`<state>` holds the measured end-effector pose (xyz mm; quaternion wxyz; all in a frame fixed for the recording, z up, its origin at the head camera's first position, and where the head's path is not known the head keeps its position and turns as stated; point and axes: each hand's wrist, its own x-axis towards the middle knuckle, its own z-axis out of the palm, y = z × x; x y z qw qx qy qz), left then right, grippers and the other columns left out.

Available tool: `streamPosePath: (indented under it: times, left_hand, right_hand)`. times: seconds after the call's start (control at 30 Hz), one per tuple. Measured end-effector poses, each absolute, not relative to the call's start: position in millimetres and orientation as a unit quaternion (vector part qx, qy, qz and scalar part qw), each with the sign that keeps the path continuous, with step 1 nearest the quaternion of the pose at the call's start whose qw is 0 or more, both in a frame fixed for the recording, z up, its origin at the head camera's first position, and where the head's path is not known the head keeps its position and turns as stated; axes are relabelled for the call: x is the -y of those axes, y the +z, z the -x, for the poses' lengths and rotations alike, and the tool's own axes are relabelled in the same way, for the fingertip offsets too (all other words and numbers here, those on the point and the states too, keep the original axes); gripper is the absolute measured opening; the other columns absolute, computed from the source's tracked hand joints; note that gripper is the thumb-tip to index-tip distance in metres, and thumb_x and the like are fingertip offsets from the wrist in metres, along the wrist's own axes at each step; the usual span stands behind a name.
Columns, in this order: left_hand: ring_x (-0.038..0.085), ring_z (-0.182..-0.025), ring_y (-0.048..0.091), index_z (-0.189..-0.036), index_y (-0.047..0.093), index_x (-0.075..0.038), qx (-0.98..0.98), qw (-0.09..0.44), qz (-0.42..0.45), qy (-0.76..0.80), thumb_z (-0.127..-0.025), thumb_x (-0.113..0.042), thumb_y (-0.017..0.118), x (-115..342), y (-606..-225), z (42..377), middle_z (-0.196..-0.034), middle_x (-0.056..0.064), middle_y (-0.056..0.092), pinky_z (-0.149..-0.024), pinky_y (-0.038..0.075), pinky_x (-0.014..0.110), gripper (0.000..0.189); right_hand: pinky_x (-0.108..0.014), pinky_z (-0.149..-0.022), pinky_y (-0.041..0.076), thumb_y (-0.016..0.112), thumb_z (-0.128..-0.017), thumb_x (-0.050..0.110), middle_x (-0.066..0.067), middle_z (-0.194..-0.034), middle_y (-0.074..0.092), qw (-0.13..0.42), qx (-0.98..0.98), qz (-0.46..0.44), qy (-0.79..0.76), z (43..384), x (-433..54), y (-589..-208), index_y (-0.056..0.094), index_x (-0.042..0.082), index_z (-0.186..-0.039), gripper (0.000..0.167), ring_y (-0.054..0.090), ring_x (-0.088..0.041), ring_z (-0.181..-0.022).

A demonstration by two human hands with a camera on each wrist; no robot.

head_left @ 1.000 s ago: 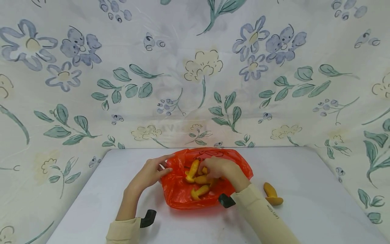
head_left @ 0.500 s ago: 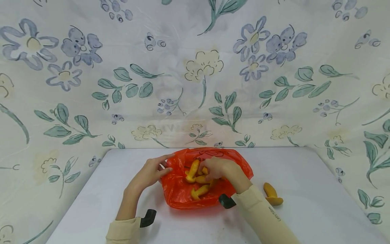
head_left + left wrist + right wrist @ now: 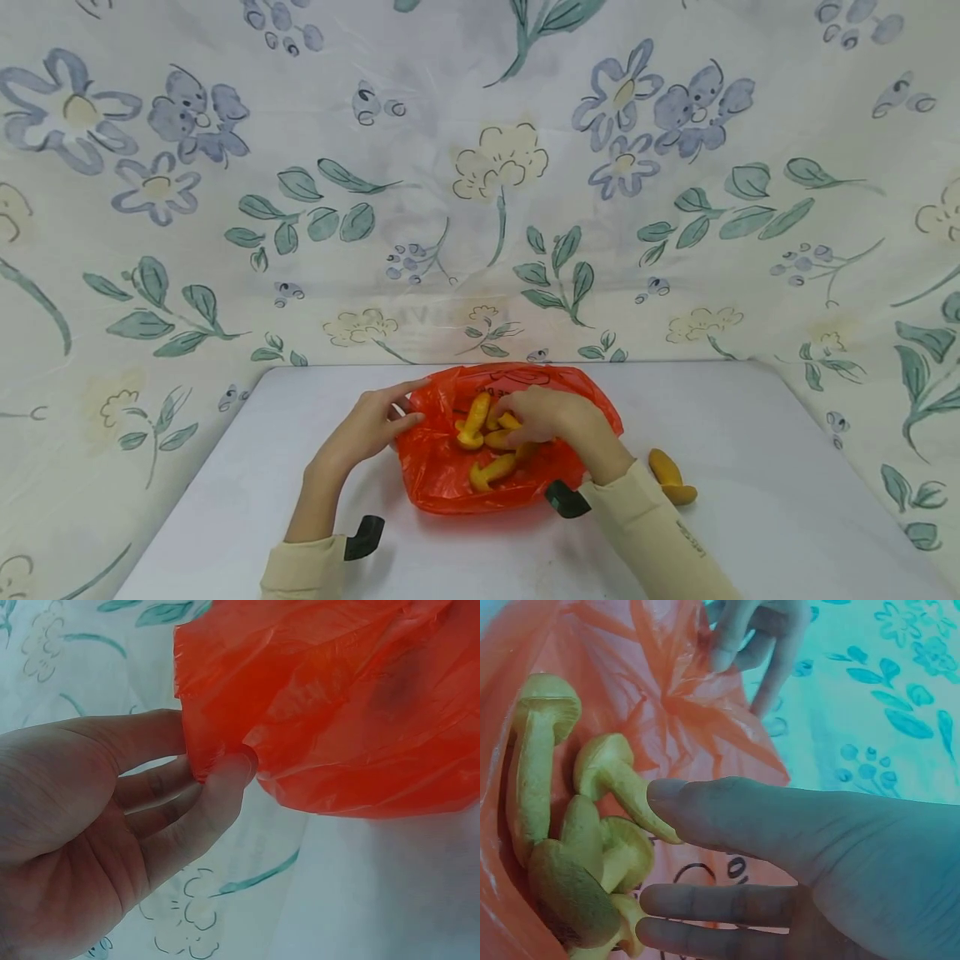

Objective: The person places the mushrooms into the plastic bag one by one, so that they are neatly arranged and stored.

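Observation:
A red plastic bag (image 3: 442,479) lies with its mouth spread toward me on the white table. My left hand (image 3: 372,427) holds its left edge between thumb and fingers, and the left wrist view shows the film gathered there. Inside are several yellow-brown mushrooms (image 3: 475,421), with thick stems and rounded caps. My right hand (image 3: 543,414) reaches into the bag over them. In the right wrist view its thumb and fingers are extended and apart, the thumb overlapping the stem of one mushroom (image 3: 622,776) and the fingertips right at another mushroom (image 3: 628,919).
One more mushroom (image 3: 673,477) lies on the white table (image 3: 750,442), right of the bag and beside my right sleeve (image 3: 652,525). A floral cloth (image 3: 480,208) hangs behind the table. Black lettering is printed on the bag's inside.
My right hand and forearm have shifted slightly to the right, showing a little more of the mushrooms beneath. The left hand and the bag stay where they were.

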<state>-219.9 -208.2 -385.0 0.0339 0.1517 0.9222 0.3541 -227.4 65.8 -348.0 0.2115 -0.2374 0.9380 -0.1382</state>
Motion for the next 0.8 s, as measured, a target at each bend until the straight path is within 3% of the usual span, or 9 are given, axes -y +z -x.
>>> streamPosePath:
  times: [0.23,0.47,0.8]
  left_hand:
    - [0.015,-0.071,0.062,-0.142,0.052,-0.016,-0.921,0.035,-0.157,0.354,-0.091,-0.014,0.069,208,-386,221,-0.098,0.011,0.067,-0.060,0.057,0.024,0.054]
    - [0.015,-0.071,0.062,-0.142,0.052,-0.016,-0.921,0.035,-0.156,0.356,-0.091,-0.014,0.069,207,-386,222,-0.098,0.011,0.067,-0.059,0.058,0.024,0.054]
    - [0.015,-0.071,0.062,-0.142,0.052,-0.016,-0.920,0.037,-0.150,0.360,-0.091,-0.014,0.069,208,-387,221,-0.098,0.011,0.067,-0.059,0.058,0.024,0.054]
  right_hand:
    - [-0.034,-0.089,0.052,0.072,-0.089,0.033,0.002,-0.108,0.065,0.204,-0.933,0.251,-0.155,227,-76,-342,0.059,0.019,-0.133,0.048,0.055,-0.015,-0.097]
    - [-0.043,-0.100,0.051,0.071,-0.089,0.034,0.001,-0.124,0.066,0.181,-0.935,0.249,-0.176,221,-87,-334,0.060,0.022,-0.132,0.045,0.058,-0.020,-0.115]
    - [-0.043,-0.105,0.048,0.070,-0.090,0.033,0.000,-0.131,0.063,0.144,-0.941,0.248,-0.181,208,-105,-326,0.058,0.018,-0.135,0.049,0.056,-0.021,-0.123]
